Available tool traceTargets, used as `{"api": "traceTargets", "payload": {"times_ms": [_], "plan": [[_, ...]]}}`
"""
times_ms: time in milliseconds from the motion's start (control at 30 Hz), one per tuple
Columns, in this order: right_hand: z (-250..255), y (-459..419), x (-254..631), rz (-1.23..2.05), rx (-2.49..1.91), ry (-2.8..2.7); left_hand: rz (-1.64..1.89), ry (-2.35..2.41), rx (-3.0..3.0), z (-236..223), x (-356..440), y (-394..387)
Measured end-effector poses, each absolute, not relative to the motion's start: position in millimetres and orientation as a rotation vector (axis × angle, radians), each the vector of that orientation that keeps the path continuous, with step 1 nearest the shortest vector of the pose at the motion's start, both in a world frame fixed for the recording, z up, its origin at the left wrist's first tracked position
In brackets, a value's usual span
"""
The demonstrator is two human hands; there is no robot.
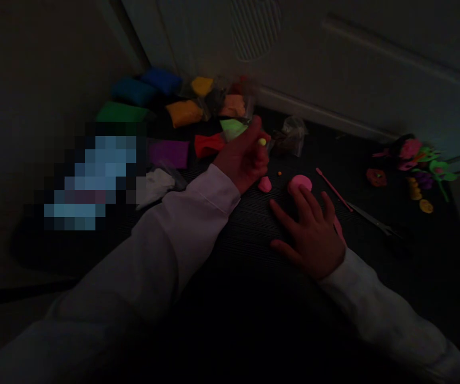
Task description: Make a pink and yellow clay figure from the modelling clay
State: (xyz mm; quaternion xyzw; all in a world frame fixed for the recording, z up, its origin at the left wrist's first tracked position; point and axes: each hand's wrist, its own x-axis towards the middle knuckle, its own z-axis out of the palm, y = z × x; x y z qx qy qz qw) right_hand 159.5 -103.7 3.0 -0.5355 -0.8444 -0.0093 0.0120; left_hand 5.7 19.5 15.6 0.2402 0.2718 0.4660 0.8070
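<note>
The scene is very dark. My left hand [242,154] is raised a little above a dark mat [233,229], fingers pinched on a small yellow bit of clay [262,142]. My right hand [312,229] lies flat on the mat with fingers spread, its fingertips just short of a flat pink clay disc [300,184]. A smaller pink lump [265,184] lies below my left hand, with a tiny orange speck [280,173] beside it. Both arms wear white sleeves.
Several bags of coloured clay lie at the back left: blue [161,80], green [121,112], orange [184,112], purple [169,153], red [208,145]. A pink stick tool [331,188] and scissors [373,220] lie right of my hand. Finished clay figures [417,165] sit far right.
</note>
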Motion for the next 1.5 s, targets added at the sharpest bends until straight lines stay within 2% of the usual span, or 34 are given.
{"api": "traceTargets", "payload": {"times_ms": [200,800,1500], "plan": [[3,-105,171,-0.120,-1.668,-2.577,0.944,0.563,0.519,13,2,22],[5,-106,163,-0.006,-1.646,-2.652,0.951,0.560,0.521,13,5,20],[1,-109,181,-0.089,-1.619,-2.609,0.948,0.587,0.554,12,5,19]]}}
